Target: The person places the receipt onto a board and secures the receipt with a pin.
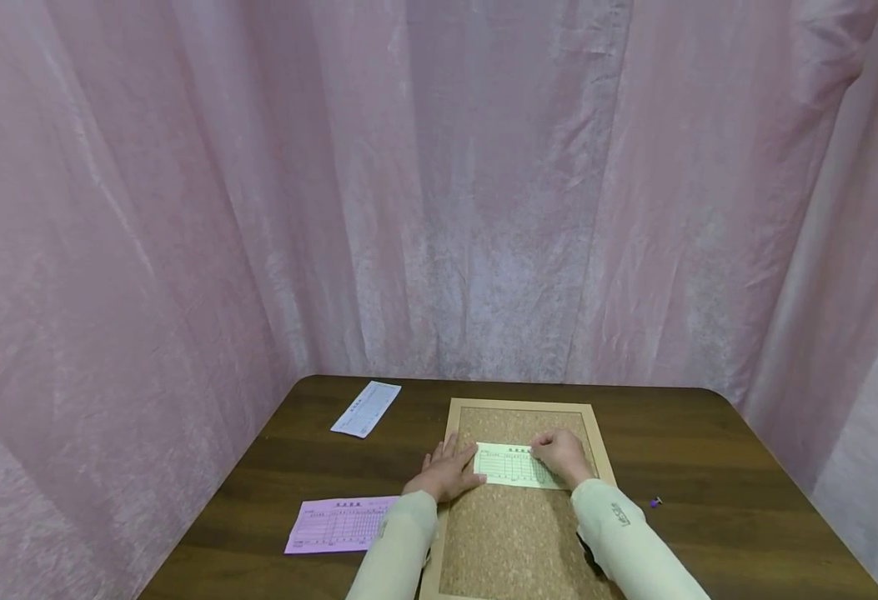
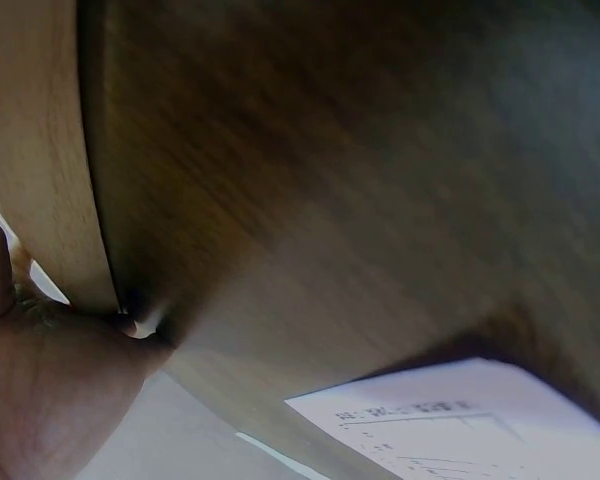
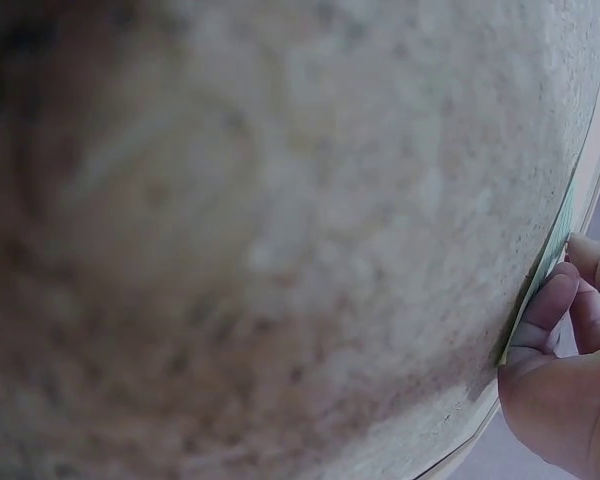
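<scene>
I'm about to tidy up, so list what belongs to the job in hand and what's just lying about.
In the job:
cork board
green slip, on the board
left hand, by the slip's left end
right hand, over the slip's right part

Lying about:
pink slip, left of the board
white slip, farther back
purple pin, right of the board; perhaps a spare

A long, pale cream fabric left sleeve and matching right sleeve, the latter bearing small dark lettering; a black strap-like piece shows beneath it.
</scene>
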Motion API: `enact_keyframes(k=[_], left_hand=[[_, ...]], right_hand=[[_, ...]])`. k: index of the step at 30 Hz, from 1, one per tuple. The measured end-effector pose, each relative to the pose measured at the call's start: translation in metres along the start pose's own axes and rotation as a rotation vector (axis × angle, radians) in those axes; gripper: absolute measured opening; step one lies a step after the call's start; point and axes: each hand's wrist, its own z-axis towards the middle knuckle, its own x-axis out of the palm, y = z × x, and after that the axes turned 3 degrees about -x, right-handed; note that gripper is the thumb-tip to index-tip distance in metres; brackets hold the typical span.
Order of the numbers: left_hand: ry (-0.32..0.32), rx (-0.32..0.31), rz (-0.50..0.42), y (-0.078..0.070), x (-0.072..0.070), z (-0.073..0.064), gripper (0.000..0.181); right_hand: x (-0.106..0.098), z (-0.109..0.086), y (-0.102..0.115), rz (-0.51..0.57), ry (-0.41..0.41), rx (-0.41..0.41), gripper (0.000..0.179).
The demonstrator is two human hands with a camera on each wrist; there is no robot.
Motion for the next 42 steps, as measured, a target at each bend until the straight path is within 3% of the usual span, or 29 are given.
enact_keyframes(k=[11,19,27,42], left_hand=[[-0.005,-0.001,0.002,-0.0015,-0.0009,-0.0005,0.066],[0.002,0.001,-0.041,-0.0008,-0.0009,-0.0011,0.065],[-0.001,0.009,-0.026,0.0021,0.0010,0.0011,0.065],[-0.005,0.017,-0.001,0.0014,0.0001,0.0001,0.065]], right_hand=[[0.0015,0.0016,-0.0002,0.002,-0.009,0.036,0.004],[-0.0007,-0.0019,0.0044,-0.072,-0.006,-0.019,0.009],[-0.0006,-0.0007,0.0049,-0.134,0.016,-0.040,0.012],[-0.0033,-0.0080,0.0073,-0.155,-0.009,-0.104,0.010]])
